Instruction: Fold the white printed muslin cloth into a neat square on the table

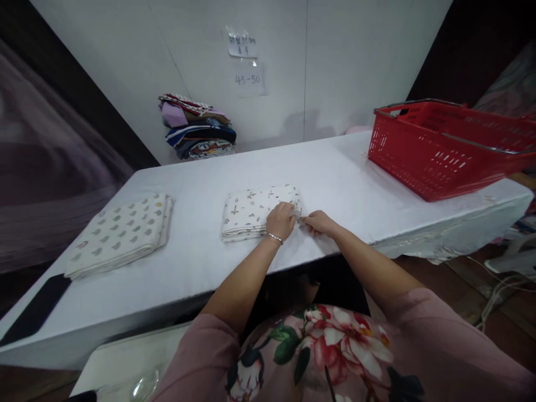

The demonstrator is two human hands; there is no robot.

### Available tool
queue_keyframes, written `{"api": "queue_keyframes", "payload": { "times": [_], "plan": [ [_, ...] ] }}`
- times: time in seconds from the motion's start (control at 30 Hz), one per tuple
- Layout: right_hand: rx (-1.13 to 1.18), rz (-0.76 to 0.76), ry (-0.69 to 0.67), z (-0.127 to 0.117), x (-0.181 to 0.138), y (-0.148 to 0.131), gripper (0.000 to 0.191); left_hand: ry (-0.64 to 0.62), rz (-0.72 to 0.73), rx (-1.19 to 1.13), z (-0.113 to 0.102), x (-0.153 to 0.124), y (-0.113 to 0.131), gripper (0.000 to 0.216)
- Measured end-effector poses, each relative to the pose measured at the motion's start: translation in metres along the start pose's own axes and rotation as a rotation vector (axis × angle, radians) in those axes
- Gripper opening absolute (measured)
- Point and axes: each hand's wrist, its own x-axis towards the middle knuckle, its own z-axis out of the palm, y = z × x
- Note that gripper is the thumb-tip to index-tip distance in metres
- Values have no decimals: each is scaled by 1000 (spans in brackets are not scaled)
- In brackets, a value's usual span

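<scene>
A folded white cloth (247,209) with a small brown and grey print lies flat on the white-covered table (201,268) in front of me. My left hand (280,221), with a bracelet at the wrist, rests over its right front part, the fingers closed on the gathered right edge. Close beside it my right hand (319,223) pinches the cloth's right front corner between thumb and fingers. The fabric between both hands is bunched, and the left fingertips are partly hidden.
Another folded cloth with a leaf-like print (125,229) lies at the left, near a dark flat object (37,307). A stack of folded fabrics (199,128) stands at the back. A red plastic basket (439,153) sits at the right. Paper notes (249,78) hang on the wall.
</scene>
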Motion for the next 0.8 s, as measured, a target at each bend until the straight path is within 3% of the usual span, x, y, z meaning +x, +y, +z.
{"api": "queue_keyframes", "payload": {
  "times": [0.17, 0.27, 0.47, 0.63, 0.8],
  "plan": [
    [-9, -65, -25, 9, 3, -3, 23, -13, 15, 33, 3, -6, 3, 24],
    [183, -85, 7, 12, -1, -2, 17, -3, 20, 49, 1, -6, 2, 24],
    [615, -92, 25, 20, -11, 7, 21, -16, 61, 79, -1, -7, 3, 22],
    [804, -131, 43, 28, -19, 10, 25, -64, 95, 74, 5, -13, 6, 20],
    [832, -125, 35, 25, -26, 8, 27, -110, 77, 48, 6, -15, 9, 19]
  ]
}}
